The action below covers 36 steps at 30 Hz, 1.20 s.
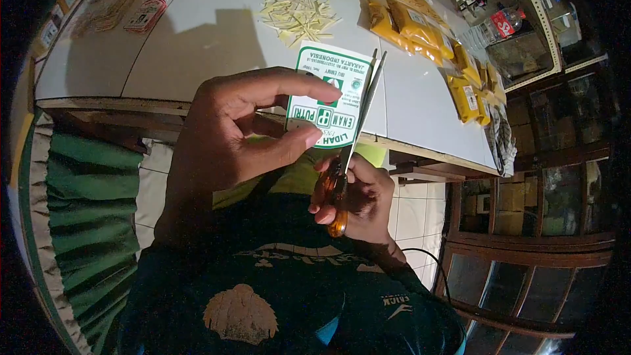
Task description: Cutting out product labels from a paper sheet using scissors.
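Note:
A white paper label [308, 66] with a green border and green print faces up, upside down to me. My left hand [236, 123] pinches it between thumb and fingers, above the front edge of the table. Scissors [367, 98] with amber-coloured handles are in my right hand [367, 192], my fingers through the loops. Their blades point away from me along the label's right edge, the tips only slightly apart. Whether paper lies between the blades is hard to make out. Beyond the label, a pile of thin pale paper strips [298, 17] lies on the white tabletop [197, 59].
Yellow-orange filled packets [414, 24] line the table's right side, near a plastic bottle [500, 27]. A checked cloth [500, 143] hangs at the right corner. Labels with red borders [145, 15] lie at far left. A green curtain [91, 207] hangs below left; wooden cabinets [527, 207] stand right.

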Tool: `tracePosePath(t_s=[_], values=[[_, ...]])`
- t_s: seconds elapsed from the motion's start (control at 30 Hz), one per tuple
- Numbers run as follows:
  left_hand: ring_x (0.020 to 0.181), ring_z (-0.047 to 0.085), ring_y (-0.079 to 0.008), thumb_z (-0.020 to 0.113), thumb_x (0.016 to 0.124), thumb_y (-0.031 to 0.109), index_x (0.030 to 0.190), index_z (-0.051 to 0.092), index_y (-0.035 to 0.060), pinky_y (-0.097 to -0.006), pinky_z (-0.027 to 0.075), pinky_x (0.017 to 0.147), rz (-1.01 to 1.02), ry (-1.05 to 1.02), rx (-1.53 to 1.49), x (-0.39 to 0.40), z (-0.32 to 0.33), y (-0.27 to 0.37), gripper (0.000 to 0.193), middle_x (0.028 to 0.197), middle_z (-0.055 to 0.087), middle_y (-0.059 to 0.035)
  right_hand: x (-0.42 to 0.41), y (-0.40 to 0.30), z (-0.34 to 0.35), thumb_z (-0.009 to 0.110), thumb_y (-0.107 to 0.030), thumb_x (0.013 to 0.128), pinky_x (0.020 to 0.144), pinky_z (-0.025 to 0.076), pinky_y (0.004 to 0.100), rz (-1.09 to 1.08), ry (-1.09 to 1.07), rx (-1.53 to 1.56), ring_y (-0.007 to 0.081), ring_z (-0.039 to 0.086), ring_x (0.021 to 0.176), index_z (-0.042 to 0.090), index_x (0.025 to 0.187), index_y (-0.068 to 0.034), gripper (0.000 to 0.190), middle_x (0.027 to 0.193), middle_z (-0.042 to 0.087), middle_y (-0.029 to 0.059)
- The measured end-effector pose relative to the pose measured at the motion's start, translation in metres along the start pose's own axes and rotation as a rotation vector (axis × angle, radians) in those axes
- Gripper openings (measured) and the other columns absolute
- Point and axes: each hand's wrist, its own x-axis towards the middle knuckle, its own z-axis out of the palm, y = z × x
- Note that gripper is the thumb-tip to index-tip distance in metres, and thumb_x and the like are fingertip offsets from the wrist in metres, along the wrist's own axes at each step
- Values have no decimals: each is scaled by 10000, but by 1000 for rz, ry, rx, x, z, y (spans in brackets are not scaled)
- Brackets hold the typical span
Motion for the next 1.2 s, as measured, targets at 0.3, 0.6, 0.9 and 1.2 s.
tracePosePath(t_s=[0.3, 0.6, 0.9, 1.2], values=[[920, 655, -155, 652, 811, -28, 1118, 630, 6, -269, 554, 803, 8, -46, 24, 0, 0, 0, 310, 1056, 663, -122, 2, -7, -1, 874, -131, 648, 621, 437, 200, 44, -32, 77, 44, 585, 687, 540, 1092, 14, 574, 754, 650, 32], [924, 652, -154, 656, 809, -27, 1130, 620, -5, -270, 543, 818, 26, -51, 16, -1, 1, -4, 325, 1060, 662, -132, -1, -2, -5, 868, -109, 651, 644, 436, 195, 65, -32, 29, 48, 582, 708, 546, 1103, 14, 569, 806, 644, 31], [945, 647, -162, 635, 821, -36, 1142, 610, -14, -270, 541, 825, 1, -31, 16, 3, -4, -8, 323, 1058, 660, -138, 9, 2, -2, 839, -303, 695, 560, 494, 225, 29, -7, 14, 114, 621, 634, 549, 1027, 40, 558, 743, 611, 40], [929, 591, -90, 642, 836, -18, 1165, 590, -8, -222, 487, 798, 42, 124, 7, 45, -28, -32, 333, 1028, 647, -73, 79, -5, -14, 724, -41, 794, 527, 469, 194, 30, -28, 52, 61, 598, 599, 580, 949, 23, 221, 700, 624, 19]])
